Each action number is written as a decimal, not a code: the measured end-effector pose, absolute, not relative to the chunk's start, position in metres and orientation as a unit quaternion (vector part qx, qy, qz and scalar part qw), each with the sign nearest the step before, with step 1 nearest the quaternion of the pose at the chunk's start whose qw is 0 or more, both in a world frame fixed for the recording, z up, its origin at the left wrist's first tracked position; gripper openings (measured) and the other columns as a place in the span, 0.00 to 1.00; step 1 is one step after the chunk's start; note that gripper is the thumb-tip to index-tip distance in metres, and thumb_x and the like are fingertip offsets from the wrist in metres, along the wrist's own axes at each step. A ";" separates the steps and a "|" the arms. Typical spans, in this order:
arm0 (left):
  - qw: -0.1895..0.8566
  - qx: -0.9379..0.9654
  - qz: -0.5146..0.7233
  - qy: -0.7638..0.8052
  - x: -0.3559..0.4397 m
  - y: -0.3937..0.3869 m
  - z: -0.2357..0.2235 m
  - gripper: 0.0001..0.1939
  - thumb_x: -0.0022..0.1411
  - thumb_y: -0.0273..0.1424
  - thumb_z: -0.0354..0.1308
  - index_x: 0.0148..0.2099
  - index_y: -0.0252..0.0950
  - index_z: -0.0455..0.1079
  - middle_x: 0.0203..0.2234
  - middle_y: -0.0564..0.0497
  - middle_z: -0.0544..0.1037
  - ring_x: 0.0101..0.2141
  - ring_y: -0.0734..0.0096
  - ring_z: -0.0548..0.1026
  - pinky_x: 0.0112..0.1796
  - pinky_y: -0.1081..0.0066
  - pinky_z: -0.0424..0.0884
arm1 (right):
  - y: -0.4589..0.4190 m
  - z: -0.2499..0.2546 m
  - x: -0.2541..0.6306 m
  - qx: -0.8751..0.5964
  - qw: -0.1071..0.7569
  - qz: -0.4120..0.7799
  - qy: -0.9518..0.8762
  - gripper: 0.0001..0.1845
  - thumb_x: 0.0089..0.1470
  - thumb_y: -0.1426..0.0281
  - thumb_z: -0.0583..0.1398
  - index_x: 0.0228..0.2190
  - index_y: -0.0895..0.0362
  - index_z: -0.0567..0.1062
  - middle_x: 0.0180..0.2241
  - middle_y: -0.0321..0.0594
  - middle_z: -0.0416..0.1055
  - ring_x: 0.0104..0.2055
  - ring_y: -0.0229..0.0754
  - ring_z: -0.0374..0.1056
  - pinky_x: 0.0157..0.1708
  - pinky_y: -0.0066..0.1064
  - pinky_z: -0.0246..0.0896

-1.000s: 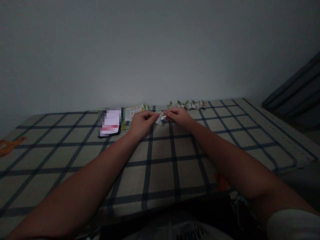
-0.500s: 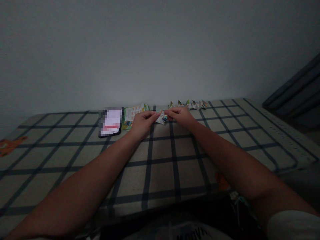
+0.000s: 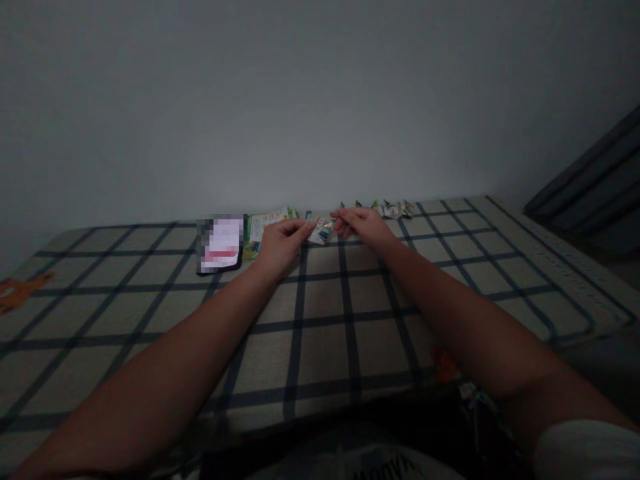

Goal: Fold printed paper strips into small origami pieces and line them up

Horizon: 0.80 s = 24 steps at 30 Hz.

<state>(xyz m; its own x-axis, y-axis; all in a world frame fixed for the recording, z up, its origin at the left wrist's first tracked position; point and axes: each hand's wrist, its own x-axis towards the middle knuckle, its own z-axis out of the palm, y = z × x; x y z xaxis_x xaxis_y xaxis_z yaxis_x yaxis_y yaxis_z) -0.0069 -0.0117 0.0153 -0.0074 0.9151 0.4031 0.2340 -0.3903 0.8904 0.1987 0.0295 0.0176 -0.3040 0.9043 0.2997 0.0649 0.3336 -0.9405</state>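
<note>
Between my two hands is a small folded piece of printed paper [image 3: 320,231], pale with blue and orange patches. My left hand [image 3: 283,248] pinches its left side between thumb and fingers. At the right edge of the paper, the fingers of my right hand [image 3: 365,228] are bent and drawn together, with the tips at its corner; the exact contact is small and dim. Left of my left hand lies a green and white printed sheet [image 3: 270,220], partly covered by that hand. Behind my right hand stands a row of several small folded paper pieces [image 3: 397,209].
A phone [image 3: 223,245] with a lit, blurred screen lies left of the printed sheet. Everything rests on a checked cloth [image 3: 320,347] reaching back to a grey wall [image 3: 320,107]. An orange patch [image 3: 23,292] shows at the far left of the cloth.
My right hand has shifted slightly right and its fingers have slid toward the paper's edge. The paper has moved a little left with my left hand, and more of its face shows.
</note>
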 end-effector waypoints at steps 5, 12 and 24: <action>0.301 0.643 0.533 0.461 -0.007 -0.014 0.019 0.18 0.56 0.48 0.66 0.32 0.36 0.81 0.26 0.51 0.79 0.29 0.70 0.72 0.32 0.71 0.66 | 0.028 0.021 0.200 -0.364 0.421 0.462 -0.690 0.23 0.49 0.50 0.66 0.28 0.60 0.80 0.27 0.41 0.77 0.27 0.34 0.67 0.27 0.26 0.63; 0.307 0.644 0.536 0.451 -0.005 -0.013 0.016 0.17 0.56 0.46 0.66 0.33 0.36 0.81 0.26 0.51 0.80 0.29 0.70 0.73 0.33 0.71 0.66 | 0.031 0.018 0.201 -0.356 0.411 0.461 -0.702 0.22 0.48 0.51 0.67 0.29 0.60 0.81 0.27 0.40 0.76 0.28 0.35 0.66 0.27 0.27 0.60; 0.402 0.577 0.572 0.423 -0.003 -0.006 0.004 0.17 0.53 0.45 0.69 0.35 0.36 0.82 0.27 0.49 0.80 0.28 0.70 0.73 0.33 0.69 0.67 | 0.029 0.022 0.201 -0.316 0.420 0.475 -0.706 0.19 0.51 0.54 0.65 0.27 0.60 0.78 0.27 0.39 0.74 0.29 0.35 0.66 0.29 0.27 0.63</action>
